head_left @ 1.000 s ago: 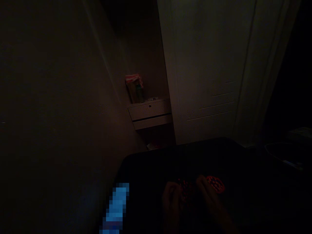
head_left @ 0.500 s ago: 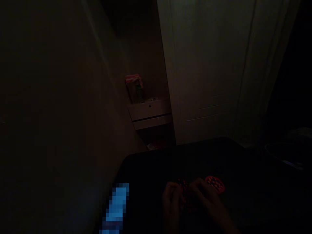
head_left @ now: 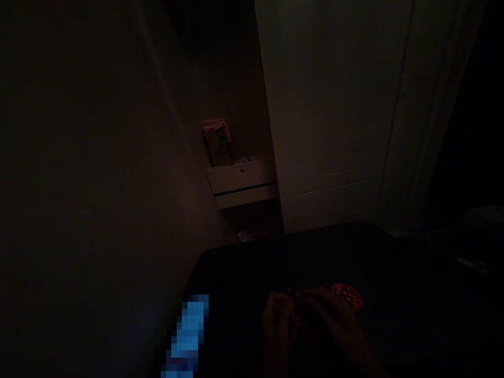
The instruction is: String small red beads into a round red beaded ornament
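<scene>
The picture is very dark. My left hand (head_left: 276,317) is low in the middle, its fingers bent and closed at the left edge of a dark thing with small red spots (head_left: 301,317). From the right, my right hand (head_left: 336,320) reaches to the upper part of that same spotted thing, its fingertips pressed together there. Whether it is cloth or something else, I cannot make out. Just beyond my right hand lies a flat oval piece (head_left: 347,297) with a red rim and orange spots. The fingertips of both hands are partly lost in shadow.
A dark, round-cornered surface (head_left: 244,273) lies under my hands. A blurred-out bright blue patch (head_left: 189,328) is at its left. Behind stand a pale wardrobe door (head_left: 326,115) and drawers (head_left: 242,181) with a striped cloth (head_left: 216,126) above. A cable (head_left: 444,247) lies at right.
My right hand's fingers have shifted slightly up and to the left along the spotted thing, uncovering more of its lower part. My left hand has hardly moved.
</scene>
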`<state>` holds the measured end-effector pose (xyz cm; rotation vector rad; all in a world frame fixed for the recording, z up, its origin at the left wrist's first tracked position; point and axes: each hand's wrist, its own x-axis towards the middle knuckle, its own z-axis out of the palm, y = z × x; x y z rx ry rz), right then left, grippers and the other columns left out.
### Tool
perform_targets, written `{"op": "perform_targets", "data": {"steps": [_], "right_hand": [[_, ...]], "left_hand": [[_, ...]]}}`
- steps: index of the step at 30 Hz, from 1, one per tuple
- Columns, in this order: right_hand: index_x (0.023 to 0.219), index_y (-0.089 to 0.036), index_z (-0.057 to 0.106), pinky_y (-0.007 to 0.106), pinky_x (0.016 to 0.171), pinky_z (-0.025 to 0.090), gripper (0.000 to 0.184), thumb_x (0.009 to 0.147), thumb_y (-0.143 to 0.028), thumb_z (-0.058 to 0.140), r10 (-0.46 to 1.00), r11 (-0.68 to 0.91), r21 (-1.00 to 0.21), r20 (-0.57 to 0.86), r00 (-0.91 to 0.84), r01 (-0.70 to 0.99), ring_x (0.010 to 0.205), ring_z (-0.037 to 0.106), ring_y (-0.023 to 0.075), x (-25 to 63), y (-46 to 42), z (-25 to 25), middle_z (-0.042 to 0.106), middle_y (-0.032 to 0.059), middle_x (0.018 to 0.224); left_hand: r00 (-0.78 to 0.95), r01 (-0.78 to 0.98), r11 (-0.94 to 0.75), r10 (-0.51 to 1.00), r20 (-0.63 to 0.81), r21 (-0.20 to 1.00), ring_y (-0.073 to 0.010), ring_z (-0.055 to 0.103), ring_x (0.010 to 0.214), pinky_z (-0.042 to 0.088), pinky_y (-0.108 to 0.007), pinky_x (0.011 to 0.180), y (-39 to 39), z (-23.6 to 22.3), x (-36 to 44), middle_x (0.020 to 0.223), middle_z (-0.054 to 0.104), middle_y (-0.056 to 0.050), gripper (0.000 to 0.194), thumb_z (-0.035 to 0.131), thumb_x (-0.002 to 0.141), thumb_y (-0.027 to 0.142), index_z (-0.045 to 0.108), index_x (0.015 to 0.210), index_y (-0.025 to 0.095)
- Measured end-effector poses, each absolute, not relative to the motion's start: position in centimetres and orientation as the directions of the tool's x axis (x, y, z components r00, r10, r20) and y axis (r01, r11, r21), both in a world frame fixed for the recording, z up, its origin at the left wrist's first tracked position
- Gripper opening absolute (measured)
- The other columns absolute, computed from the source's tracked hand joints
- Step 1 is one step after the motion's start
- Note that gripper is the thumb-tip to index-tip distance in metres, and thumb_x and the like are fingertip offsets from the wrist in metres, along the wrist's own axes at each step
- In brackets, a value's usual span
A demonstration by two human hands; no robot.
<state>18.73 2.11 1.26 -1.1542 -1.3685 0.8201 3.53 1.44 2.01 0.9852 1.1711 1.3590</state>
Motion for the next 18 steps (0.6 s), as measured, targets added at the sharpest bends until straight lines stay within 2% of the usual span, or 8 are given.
{"op": "perform_targets", "data": {"steps": [6,11,18], "right_hand": [[0.106,-0.027,0.077,0.041,0.096,0.055,0.027,0.089,-0.043,0.062,0.956,0.252,-0.953,0.272,0.108,0.167,0.106,0.071,0.0286,18.78,2.01,0.89,0.079,0.0064,0.111],[0.109,-0.027,0.076,0.043,0.094,0.057,0.032,0.090,-0.046,0.060,0.954,0.244,-0.952,0.270,0.129,0.182,0.105,0.072,0.0293,18.77,1.83,0.94,0.079,0.0073,0.112],[0.110,-0.028,0.075,0.039,0.092,0.058,0.032,0.090,-0.049,0.061,0.947,0.250,-0.951,0.280,0.159,0.184,0.106,0.071,0.0287,18.60,1.69,1.62,0.078,0.0066,0.113]], "left_hand": [[-0.104,-0.172,0.022,0.994,-0.040,0.985,-0.0080,0.042,0.050,0.033,-0.019,0.045,1.63,1.96,3.51,0.062,0.051,0.004,0.042,0.071,0.078,0.059,0.065,0.082,0.018],[-0.116,-0.177,0.020,0.992,-0.041,0.984,-0.0084,0.044,0.052,0.033,-0.018,0.046,1.55,2.04,3.57,0.063,0.052,0.004,0.041,0.071,0.078,0.058,0.065,0.082,0.018],[-0.126,-0.203,0.026,0.991,-0.053,0.979,-0.0086,0.043,0.050,0.033,-0.019,0.044,1.40,2.51,3.72,0.061,0.051,0.004,0.043,0.073,0.074,0.061,0.066,0.080,0.019]]}}
